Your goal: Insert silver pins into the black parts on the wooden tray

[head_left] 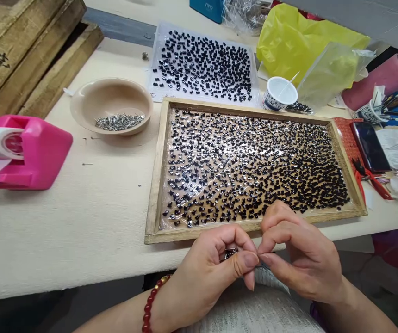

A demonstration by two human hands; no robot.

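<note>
The left hand (216,273) curls around small dark pieces (231,253), thumb and finger pinched; the right hand (303,259) pinches closed, contents indiscernible. Loosened left fingers could spill pieces.

Bowl (110,96) left of tray (156,185)

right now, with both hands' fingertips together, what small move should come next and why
I'd probably bring the left hand and right hand over the framed tray before parting the fingertips: they meet outside its near rim, by the grey cloth, where a dropped piece might get lost, and the left cups small dark pieces.
</note>
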